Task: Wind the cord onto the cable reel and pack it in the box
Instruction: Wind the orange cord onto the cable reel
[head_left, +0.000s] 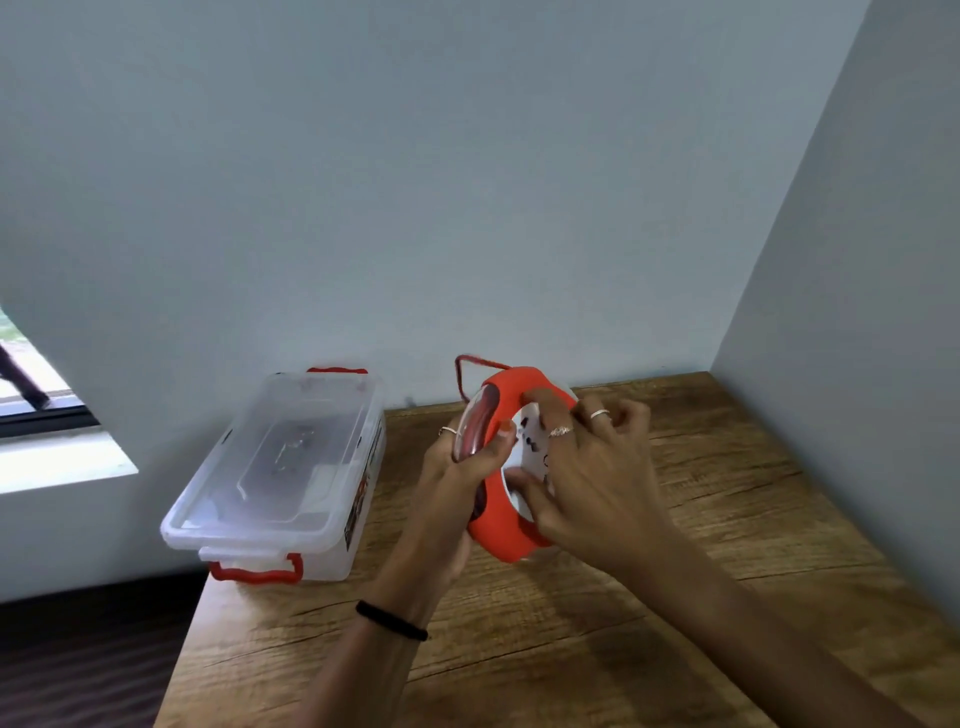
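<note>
A wooden desk fills the corner between two walls; at its left edge sits a clear box, lid on, with red handles. Above the desk's middle the orange cable reel stands upright between both hands. The left hand grips its rim, thumb curled over; the right hand presses curled fingers on its white face. A loop of red cord rises behind the reel's top
</note>
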